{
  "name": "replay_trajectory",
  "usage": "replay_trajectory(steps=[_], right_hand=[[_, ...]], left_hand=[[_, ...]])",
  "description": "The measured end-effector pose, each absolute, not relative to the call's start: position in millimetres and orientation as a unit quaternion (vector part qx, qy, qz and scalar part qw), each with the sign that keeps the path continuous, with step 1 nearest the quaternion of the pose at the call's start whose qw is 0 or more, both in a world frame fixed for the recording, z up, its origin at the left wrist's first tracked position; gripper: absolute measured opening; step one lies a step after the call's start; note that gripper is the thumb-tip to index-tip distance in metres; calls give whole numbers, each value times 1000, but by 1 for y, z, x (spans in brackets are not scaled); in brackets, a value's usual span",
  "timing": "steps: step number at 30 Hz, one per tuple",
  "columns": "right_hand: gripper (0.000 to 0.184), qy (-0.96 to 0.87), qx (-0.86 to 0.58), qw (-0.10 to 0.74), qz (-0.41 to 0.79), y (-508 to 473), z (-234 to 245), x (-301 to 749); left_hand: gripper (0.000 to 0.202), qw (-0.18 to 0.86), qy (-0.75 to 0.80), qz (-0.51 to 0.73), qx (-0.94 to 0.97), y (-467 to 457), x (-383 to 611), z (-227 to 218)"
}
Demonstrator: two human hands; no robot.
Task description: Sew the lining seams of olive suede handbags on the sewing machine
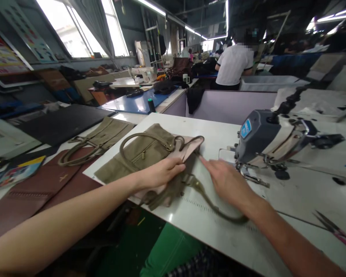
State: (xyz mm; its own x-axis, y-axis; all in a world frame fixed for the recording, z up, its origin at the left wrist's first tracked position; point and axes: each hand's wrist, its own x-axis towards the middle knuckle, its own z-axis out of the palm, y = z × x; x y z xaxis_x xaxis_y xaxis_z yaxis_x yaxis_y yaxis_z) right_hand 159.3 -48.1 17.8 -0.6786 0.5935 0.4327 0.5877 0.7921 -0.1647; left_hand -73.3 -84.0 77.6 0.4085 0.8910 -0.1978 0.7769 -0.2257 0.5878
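Note:
An olive canvas bag (144,154) with round handles and a pale lining lies on the white sewing table (219,227). My left hand (161,173) rests on the bag's lower edge, fingers curled and pressing the fabric. My right hand (225,181) lies to the right of the bag, its fingers stretched toward the bag's opening and touching the fabric. A dark olive strap (210,204) trails from the bag under my right wrist. The grey sewing machine (271,138) stands just right of my right hand.
A second olive bag (100,138) lies to the left on brown leather panels (40,188). Scissors (337,231) lie at the right edge. A person in a white shirt (233,65) stands at a far bench. Other tables and a blue board (135,102) fill the background.

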Motion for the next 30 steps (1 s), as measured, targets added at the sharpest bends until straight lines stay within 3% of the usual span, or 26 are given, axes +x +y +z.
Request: replay_trajectory(steps=[2, 4, 8, 11, 13, 17, 24, 27, 30], right_hand=[[46, -887, -319, 332, -43, -46, 36, 169], [37, -878, -294, 375, -43, -63, 40, 182], [33, -881, -346, 311, 81, -112, 2, 190], [42, -870, -390, 281, 111, -129, -31, 174], [49, -873, -391, 270, 108, -131, -42, 158], [50, -875, -402, 248, 110, -126, -40, 121], [39, -885, -364, 243, 159, -74, -18, 65], [51, -869, -381, 265, 173, -30, -18, 60], [56, -824, -433, 322, 172, -18, -19, 63]], left_hand=[[35, 352, 448, 116, 814, -75, -86, 91], [43, 296, 406, 66, 862, -72, -109, 93], [54, 108, 434, -35, 894, -79, -151, 57], [45, 36, 446, -67, 892, -88, -156, 36], [41, 41, 433, -93, 896, -96, -153, 38], [60, 117, 395, -141, 900, -115, -148, 61], [47, 201, 443, -138, 863, -155, -154, 60], [48, 173, 462, -111, 863, -150, -164, 73], [35, 33, 446, -84, 891, -115, -178, 108]])
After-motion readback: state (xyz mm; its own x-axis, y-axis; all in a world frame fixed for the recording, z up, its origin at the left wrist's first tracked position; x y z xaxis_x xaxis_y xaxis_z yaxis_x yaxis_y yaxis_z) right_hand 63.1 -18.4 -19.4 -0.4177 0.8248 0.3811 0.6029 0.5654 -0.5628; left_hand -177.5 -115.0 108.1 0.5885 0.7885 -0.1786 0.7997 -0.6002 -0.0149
